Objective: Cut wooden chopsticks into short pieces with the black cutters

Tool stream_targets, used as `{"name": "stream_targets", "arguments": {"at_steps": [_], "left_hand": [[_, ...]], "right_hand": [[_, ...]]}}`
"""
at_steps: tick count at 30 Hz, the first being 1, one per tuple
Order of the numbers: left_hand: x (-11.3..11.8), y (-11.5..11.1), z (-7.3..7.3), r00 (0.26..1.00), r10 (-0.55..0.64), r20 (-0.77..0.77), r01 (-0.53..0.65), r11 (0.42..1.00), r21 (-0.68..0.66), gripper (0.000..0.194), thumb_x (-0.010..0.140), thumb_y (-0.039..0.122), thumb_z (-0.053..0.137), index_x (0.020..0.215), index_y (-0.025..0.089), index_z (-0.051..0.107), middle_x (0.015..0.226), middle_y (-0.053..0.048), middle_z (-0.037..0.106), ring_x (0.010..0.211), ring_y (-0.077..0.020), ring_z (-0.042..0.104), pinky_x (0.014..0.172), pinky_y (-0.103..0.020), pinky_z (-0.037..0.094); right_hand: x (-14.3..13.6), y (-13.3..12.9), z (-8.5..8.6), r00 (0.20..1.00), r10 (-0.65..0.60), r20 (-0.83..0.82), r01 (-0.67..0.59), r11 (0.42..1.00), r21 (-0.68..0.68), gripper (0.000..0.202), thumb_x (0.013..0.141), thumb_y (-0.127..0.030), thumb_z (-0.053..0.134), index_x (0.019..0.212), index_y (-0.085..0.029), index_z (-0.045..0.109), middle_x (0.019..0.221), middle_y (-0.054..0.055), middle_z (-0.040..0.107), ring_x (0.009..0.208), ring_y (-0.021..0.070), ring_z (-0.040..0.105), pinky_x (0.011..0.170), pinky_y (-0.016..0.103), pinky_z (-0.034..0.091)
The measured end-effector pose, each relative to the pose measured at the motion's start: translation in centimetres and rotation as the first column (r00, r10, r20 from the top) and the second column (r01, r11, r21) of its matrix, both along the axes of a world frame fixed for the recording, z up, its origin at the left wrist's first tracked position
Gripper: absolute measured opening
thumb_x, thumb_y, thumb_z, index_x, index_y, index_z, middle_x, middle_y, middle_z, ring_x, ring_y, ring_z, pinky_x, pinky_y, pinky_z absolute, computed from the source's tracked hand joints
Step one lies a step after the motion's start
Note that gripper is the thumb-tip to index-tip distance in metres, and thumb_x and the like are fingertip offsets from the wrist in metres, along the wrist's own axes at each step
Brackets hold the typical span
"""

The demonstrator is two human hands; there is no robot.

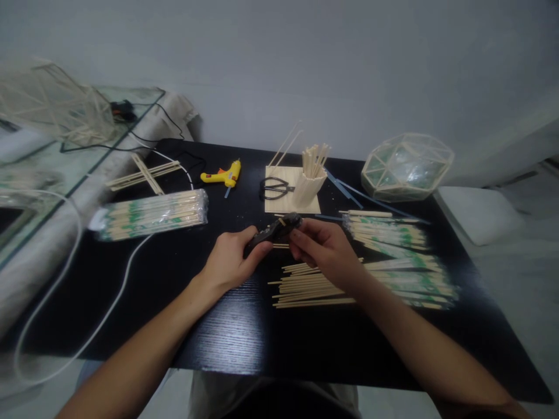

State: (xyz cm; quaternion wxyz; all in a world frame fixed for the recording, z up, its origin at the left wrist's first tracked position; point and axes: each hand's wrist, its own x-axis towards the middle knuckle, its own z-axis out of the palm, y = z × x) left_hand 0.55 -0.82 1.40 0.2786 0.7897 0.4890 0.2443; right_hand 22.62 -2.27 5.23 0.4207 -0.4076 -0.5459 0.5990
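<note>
A dark hand tool point(276, 228), its exact kind hard to make out, is held above the middle of the black table point(231, 331). My left hand point(233, 256) is wrapped round its handle end. At the tool's other end, my right hand point(321, 247) has its fingers pinched together; what they grip is too small to tell. Loose wooden sticks point(305, 288) lie under my right hand and forearm. Just beyond the hands, black-handled scissors point(276, 187) rest on a square wooden board point(283, 205), beside an upright holder point(308, 191) filled with sticks.
A yellow glue gun point(222, 174) and a wrapped stick bundle point(152, 215) are at the left, near crossed sticks point(146, 174) and a white cable point(126, 279). Opened stick packs point(393, 233) lie right. A geometric stick frame point(406, 166) stands at the back right.
</note>
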Motion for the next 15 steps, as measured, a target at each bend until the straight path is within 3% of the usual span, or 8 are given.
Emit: {"name": "stream_targets", "arguments": {"at_steps": [4,8,12,15], "left_hand": [[0.0,0.0,-0.1,1.000,0.014,-0.009,-0.014,1.000,0.020,0.048,0.099,0.060,0.041,0.073,0.021,0.048,0.059,0.002,0.050,0.054,-0.0144,0.049,0.058,-0.028,0.031],[0.1,0.2,-0.4,0.999,0.043,0.000,-0.043,0.998,0.046,0.047,0.099,0.058,0.043,0.072,0.021,0.047,0.059,0.003,0.050,0.054,-0.0141,0.049,0.058,-0.028,0.031],[0.2,0.3,-0.7,0.999,0.034,0.017,-0.036,0.997,0.072,0.044,0.099,0.057,0.045,0.075,0.020,0.050,0.063,0.002,0.053,0.057,-0.0147,0.051,0.059,-0.028,0.032],[0.2,0.2,-0.8,0.999,0.014,0.032,-0.017,0.996,0.090,0.044,0.099,0.057,0.046,0.080,0.019,0.054,0.067,0.001,0.055,0.061,-0.0157,0.054,0.061,-0.028,0.034]], "right_hand": [[-0.2,-0.4,-0.3,0.988,-0.072,0.135,0.053,0.989,0.136,0.027,0.099,-0.039,0.065,0.083,-0.018,0.065,0.065,-0.002,0.063,0.053,0.0096,0.048,0.053,0.025,0.038],[-0.5,-0.7,-0.9,0.932,-0.219,0.289,0.106,0.927,0.360,0.012,0.101,-0.028,0.061,0.102,-0.019,0.069,0.077,0.002,0.070,0.068,0.0158,0.062,0.067,0.028,0.046],[-0.6,-0.8,-1.1,0.888,-0.286,0.359,0.094,0.878,0.469,0.022,0.103,-0.026,0.056,0.084,-0.020,0.065,0.070,0.001,0.065,0.060,0.0145,0.055,0.064,0.028,0.041],[-0.5,-0.8,-0.8,0.895,-0.260,0.363,0.068,0.883,0.464,0.031,0.103,-0.027,0.055,0.074,-0.020,0.059,0.064,-0.001,0.058,0.057,0.0130,0.049,0.061,0.028,0.036]]}}
